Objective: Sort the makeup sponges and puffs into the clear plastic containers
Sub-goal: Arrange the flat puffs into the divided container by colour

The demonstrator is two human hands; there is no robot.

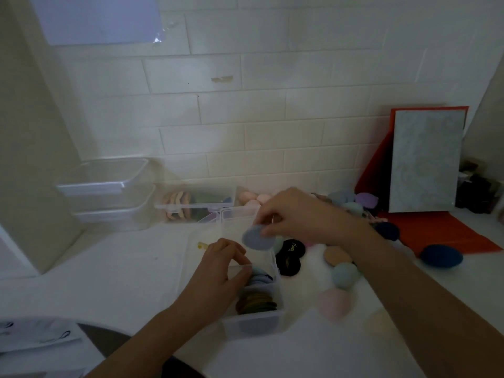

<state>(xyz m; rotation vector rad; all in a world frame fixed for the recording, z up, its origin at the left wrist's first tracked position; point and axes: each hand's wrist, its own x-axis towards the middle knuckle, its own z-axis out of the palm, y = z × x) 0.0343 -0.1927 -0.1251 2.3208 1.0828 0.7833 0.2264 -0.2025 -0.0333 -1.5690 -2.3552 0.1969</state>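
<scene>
My right hand [294,214] pinches a flat blue-grey puff [257,238] above the far end of a clear divided container [253,321] on the white counter. My left hand [221,268] grips the container's inner divider with curled fingers. Inside it, blue puffs [260,278] stand in one compartment and olive-brown puffs [256,302] in the nearest one. Loose on the counter to the right lie black puffs [290,255], a tan puff [336,255], a teal sponge [345,275], a pink sponge [333,302] and a dark blue sponge [441,256].
Two stacked clear tubs [109,195] stand at the back left by the tiled wall. A clear box with peach and green puffs [195,204] sits behind, pink sponges [252,199] beside it. A red folder with a grey board [425,162] leans at the right.
</scene>
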